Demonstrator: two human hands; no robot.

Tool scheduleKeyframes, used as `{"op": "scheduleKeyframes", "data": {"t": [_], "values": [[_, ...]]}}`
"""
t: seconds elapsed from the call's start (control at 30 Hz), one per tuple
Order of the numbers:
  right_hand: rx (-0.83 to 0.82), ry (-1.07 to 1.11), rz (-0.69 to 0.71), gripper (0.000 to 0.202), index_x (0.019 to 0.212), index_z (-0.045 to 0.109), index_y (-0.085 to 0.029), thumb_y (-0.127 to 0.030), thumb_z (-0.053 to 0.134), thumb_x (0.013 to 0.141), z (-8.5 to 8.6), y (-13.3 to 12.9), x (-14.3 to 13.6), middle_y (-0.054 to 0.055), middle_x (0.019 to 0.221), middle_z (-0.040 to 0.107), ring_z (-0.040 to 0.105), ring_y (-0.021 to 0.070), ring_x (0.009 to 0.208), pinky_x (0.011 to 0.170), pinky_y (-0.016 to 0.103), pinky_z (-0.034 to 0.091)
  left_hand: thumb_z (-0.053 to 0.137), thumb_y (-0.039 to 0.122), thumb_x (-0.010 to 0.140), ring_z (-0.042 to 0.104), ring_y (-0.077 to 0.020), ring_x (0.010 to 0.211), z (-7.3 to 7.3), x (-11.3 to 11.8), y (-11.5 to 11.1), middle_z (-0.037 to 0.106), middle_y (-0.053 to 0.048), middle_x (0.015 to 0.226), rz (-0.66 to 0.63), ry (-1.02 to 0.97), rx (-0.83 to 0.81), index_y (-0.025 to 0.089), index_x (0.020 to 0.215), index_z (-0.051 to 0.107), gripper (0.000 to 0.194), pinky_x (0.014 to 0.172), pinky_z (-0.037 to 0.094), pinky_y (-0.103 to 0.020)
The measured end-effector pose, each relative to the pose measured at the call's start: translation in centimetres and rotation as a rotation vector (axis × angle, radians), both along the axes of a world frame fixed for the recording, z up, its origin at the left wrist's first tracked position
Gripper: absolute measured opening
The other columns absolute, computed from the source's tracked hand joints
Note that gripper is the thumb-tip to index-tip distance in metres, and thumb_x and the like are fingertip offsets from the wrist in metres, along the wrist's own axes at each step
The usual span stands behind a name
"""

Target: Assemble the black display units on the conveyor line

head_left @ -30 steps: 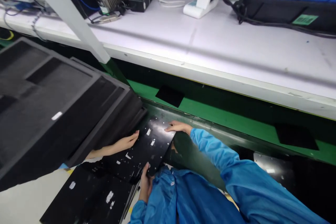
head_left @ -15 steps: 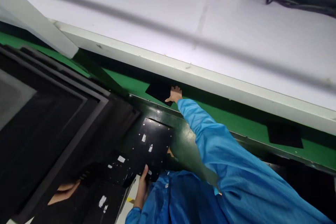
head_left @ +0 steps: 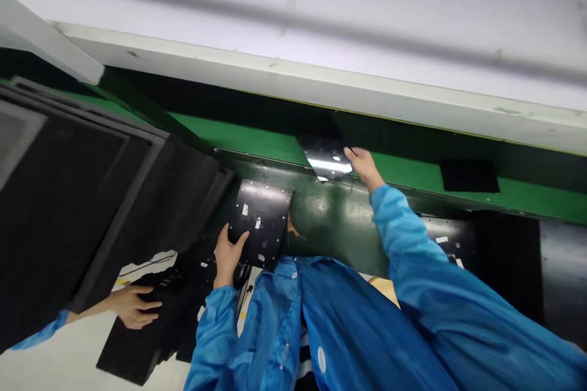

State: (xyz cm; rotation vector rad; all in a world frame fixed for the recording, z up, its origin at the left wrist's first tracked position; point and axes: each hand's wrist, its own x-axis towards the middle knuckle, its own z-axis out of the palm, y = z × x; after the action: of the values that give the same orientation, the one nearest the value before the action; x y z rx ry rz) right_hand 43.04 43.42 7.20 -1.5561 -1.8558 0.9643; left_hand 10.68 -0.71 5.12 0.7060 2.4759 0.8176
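My left hand [head_left: 228, 252] grips the lower left edge of a black rectangular panel [head_left: 263, 211] dotted with small holes and bearing white stickers. The panel lies on the dark green work surface [head_left: 328, 220] right in front of me. My right hand [head_left: 362, 164] pinches the right edge of a thin black glossy sheet [head_left: 328, 156], its fingers partly hidden behind it. This sheet is tilted over the green ledge [head_left: 270, 140] and reflects a bright strip of light. A second black sheet [head_left: 470, 176] lies flat on the ledge farther right.
A white shelf [head_left: 293, 82] overhangs the ledge. Large dark flat pieces [head_left: 59, 201] lean at left. Another person's hand [head_left: 132, 307] is near black stacked pieces [head_left: 132, 342] at lower left. More black panels [head_left: 504, 263] lie at right.
My right hand has lifted the black sheet off the ledge and moved it rightward, tilting it. My left hand stays at the panel. The other person's hand has come further into view.
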Motion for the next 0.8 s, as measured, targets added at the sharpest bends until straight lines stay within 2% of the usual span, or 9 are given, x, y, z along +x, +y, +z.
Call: {"op": "scheduleKeyframes", "data": {"t": [0.1,0.2,0.3,0.37,0.43,0.5,0.6,0.7,0.8], "values": [[-0.243,0.361,-0.308,0.062,0.076,0.062,-0.021,-0.082,0.074,0.081,-3.8,-9.8,9.7,0.002,0.071,0.062,0.061,0.0194,0.072,0.070,0.032,0.053,0.080,0.051,0.089,0.053,-0.0406,0.151,0.0,0.8,1.9,0.059,-0.027,0.156,-0.052,0.095,-0.081,0.009,0.162,0.049,0.089,0.127,0.043,-0.054],[-0.353,0.555,-0.582,0.062,0.078,0.061,-0.023,-0.078,0.087,0.064,-7.8,-16.9,13.9,0.000,0.068,0.061,0.060,0.0189,0.066,0.061,0.030,0.050,0.078,0.056,0.091,0.040,-0.0450,0.159,0.7,3.5,3.6,0.046,-0.030,0.166,-0.111,0.268,-0.098,0.010,0.167,0.044,0.095,0.128,0.037,-0.062],[-0.364,0.569,-0.724,0.058,0.082,0.061,-0.024,-0.077,0.081,0.070,-9.5,-19.5,14.9,0.003,0.075,0.066,0.064,0.0212,0.069,0.062,0.032,0.052,0.083,0.066,0.085,0.018,-0.0519,0.167,1.3,6.5,5.2,0.025,-0.028,0.179,-0.280,0.317,-0.113,0.018,0.169,0.043,0.105,0.130,0.022,-0.074],[-0.318,0.387,-0.751,0.051,0.084,0.065,-0.022,-0.073,0.070,0.084,-9.1,-19.6,15.5,0.010,0.082,0.071,0.070,0.0263,0.080,0.071,0.038,0.057,0.083,0.069,0.083,0.009,-0.0554,0.168,1.5,7.4,6.0,0.017,-0.027,0.182,-0.332,0.295,-0.149,0.021,0.168,0.044,0.105,0.127,0.014,-0.081],[-0.235,0.070,-0.766,0.046,0.093,0.072,-0.017,-0.062,0.065,0.093,-8.1,-19.6,16.3,0.022,0.099,0.075,0.073,0.0353,0.100,0.088,0.047,0.058,0.079,0.068,0.087,0.009,-0.0553,0.168,1.5,7.1,6.5,0.017,-0.030,0.181,-0.257,0.296,-0.184,0.017,0.167,0.045,0.101,0.127,0.013,-0.082],[-0.140,-0.180,-0.786,0.045,0.114,0.075,-0.011,-0.050,0.068,0.093,-6.7,-20.0,16.3,0.035,0.129,0.068,0.064,0.0443,0.128,0.108,0.054,0.051,0.075,0.068,0.090,0.019,-0.0533,0.166,1.5,5.8,6.6,0.023,-0.035,0.177,-0.133,0.298,-0.201,0.011,0.168,0.041,0.102,0.128,0.020,-0.077],[-0.143,-0.160,-0.633,0.053,0.136,0.068,-0.014,-0.043,0.069,0.093,-4.9,-22.1,11.9,0.033,0.153,0.056,0.047,0.0428,0.150,0.122,0.055,0.041,0.074,0.071,0.090,0.043,-0.0503,0.154,1.5,3.9,6.3,0.041,-0.036,0.166,-0.059,0.279,-0.213,0.008,0.169,0.035,0.108,0.123,0.036,-0.068],[-0.362,0.062,-0.273,0.039,0.117,0.074,-0.023,-0.054,0.066,0.095,-3.6,-25.9,2.1,0.014,0.122,0.077,0.069,0.0312,0.121,0.105,0.046,0.057,0.072,0.073,0.089,0.051,-0.0493,0.144,1.3,3.5,5.9,0.053,-0.032,0.156,-0.057,0.305,-0.224,0.008,0.169,0.037,0.108,0.117,0.042,-0.066],[-0.886,0.447,0.039,0.047,0.116,0.072,-0.022,-0.065,0.068,0.095,-2.8,-29.5,-7.8,0.012,0.117,0.078,0.074,0.0275,0.108,0.092,0.040,0.061,0.070,0.073,0.090,0.050,-0.0487,0.143,1.2,4.2,5.8,0.054,-0.030,0.153,-0.051,0.349,-0.208,0.011,0.166,0.043,0.102,0.115,0.043,-0.065]]}}
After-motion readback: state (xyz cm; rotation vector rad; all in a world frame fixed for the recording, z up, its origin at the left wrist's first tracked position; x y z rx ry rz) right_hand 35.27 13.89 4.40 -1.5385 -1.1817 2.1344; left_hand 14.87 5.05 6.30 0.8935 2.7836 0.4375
